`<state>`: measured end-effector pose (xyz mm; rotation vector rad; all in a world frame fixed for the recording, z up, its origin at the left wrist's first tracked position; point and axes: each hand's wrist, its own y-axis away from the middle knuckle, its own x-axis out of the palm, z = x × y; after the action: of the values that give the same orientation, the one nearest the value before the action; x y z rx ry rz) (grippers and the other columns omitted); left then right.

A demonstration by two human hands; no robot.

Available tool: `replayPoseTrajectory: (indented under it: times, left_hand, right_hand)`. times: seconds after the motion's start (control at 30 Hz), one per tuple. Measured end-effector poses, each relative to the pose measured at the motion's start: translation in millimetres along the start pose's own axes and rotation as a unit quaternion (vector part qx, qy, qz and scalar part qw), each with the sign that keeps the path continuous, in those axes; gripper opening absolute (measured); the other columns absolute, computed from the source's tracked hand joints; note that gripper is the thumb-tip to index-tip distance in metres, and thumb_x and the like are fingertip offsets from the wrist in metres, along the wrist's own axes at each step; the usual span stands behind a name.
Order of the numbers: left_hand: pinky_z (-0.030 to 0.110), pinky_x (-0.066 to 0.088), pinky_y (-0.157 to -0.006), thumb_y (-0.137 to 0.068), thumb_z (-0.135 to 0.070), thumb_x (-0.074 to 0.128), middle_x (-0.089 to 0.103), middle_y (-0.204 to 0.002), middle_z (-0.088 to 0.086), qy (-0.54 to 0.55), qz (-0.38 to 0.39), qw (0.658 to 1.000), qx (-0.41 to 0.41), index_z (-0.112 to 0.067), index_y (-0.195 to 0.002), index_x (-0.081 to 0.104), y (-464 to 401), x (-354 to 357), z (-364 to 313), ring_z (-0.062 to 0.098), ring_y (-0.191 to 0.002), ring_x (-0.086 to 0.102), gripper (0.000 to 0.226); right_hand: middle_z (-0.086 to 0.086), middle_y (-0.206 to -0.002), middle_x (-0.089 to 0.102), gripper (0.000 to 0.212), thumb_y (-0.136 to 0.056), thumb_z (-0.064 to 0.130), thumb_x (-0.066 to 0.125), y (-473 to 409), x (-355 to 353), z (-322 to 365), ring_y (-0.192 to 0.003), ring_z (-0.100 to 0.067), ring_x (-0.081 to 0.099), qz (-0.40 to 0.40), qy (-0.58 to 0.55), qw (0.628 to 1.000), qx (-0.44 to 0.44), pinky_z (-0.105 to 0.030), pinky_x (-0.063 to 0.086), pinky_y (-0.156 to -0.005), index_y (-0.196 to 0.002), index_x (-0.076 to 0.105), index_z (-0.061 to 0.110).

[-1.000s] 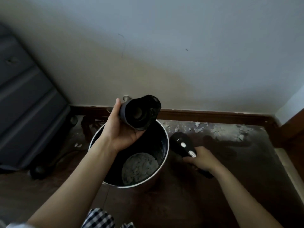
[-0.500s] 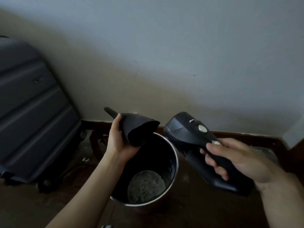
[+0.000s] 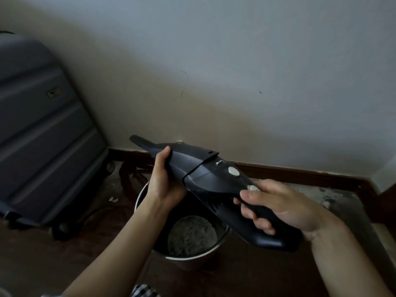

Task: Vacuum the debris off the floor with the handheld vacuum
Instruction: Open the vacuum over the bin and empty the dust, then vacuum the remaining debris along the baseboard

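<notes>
I hold the black handheld vacuum in the air above a metal bin. My left hand grips its front nozzle cup, which sits against the vacuum's body. My right hand is curled round the rear handle, thumb by a white button. Grey dust and debris lie at the bottom of the bin. White debris is scattered on the dark floor by the skirting board at the right.
A dark hard-shell suitcase on wheels stands at the left against the wall. A brown skirting board runs along the wall. A few white crumbs lie on the floor left of the bin.
My right hand lifted the vacuum body from the floor up over the bin. My left hand brought the nozzle cup onto its front, and the two parts now meet.
</notes>
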<state>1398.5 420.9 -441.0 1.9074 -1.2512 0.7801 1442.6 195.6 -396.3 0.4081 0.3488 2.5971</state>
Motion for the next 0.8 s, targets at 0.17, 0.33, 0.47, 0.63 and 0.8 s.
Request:
replayPoseTrajectory:
  times: [0.17, 0.33, 0.47, 0.63, 0.8]
  left_hand:
    - [0.043, 0.048, -0.095, -0.075, -0.041, 0.063, 0.068, -0.112, 0.012, -0.026, -0.017, 0.999, -0.011, -0.006, -0.125, 0.058, 6, 1, 4, 0.027, -0.099, 0.066, 0.061]
    - [0.041, 0.05, -0.084, -0.074, -0.041, 0.061, 0.068, -0.109, 0.015, -0.03, -0.047, 0.998, -0.04, -0.005, -0.119, 0.059, 12, -5, 14, 0.028, -0.097, 0.066, 0.058]
    - [0.042, 0.05, -0.087, -0.076, -0.043, 0.061, 0.062, -0.123, 0.016, -0.036, -0.042, 0.997, -0.057, -0.005, -0.127, 0.055, 8, -7, 14, 0.029, -0.106, 0.062, 0.064]
    - [0.04, 0.05, -0.093, -0.082, -0.045, 0.057, 0.062, -0.129, 0.014, -0.139, -0.033, 0.988, -0.066, -0.004, -0.131, 0.054, -4, -5, 14, 0.029, -0.117, 0.06, 0.064]
    - [0.039, 0.042, -0.106, -0.086, -0.044, 0.066, 0.056, -0.135, 0.005, -0.781, -0.165, 0.573, 0.185, -0.012, -0.137, 0.049, -20, -53, -26, 0.024, -0.128, 0.05, 0.063]
  right_hand:
    - [-0.004, -0.065, 0.05, 0.033, -0.08, 0.032, 0.067, -2, -2, -3, -0.041, -0.008, 0.042, 0.009, -0.001, 1.0, 0.018, -0.017, 0.038, -0.037, -0.088, 0.056, 0.002]
    - [-0.006, -0.064, 0.052, 0.039, -0.068, 0.033, 0.079, -4, -7, -10, -0.039, -0.008, 0.044, 0.021, -0.061, 0.997, 0.053, -0.016, 0.038, -0.034, -0.083, 0.061, 0.002]
    - [-0.005, -0.062, 0.051, 0.034, -0.076, 0.03, 0.069, -7, -10, -9, -0.037, -0.007, 0.043, 0.007, -0.057, 0.997, 0.061, -0.015, 0.037, -0.032, -0.086, 0.058, 0.0]
    - [-0.004, -0.06, 0.05, 0.034, -0.081, 0.032, 0.065, -12, -15, -15, -0.037, -0.006, 0.042, -0.031, -0.06, 0.997, 0.045, -0.015, 0.036, -0.033, -0.09, 0.058, -0.001]
    - [-0.005, -0.06, 0.051, 0.061, -0.078, 0.059, 0.045, -34, -4, -25, -0.04, -0.011, 0.042, -0.116, -0.069, 0.991, 0.01, -0.02, 0.037, -0.037, -0.091, 0.058, 0.0]
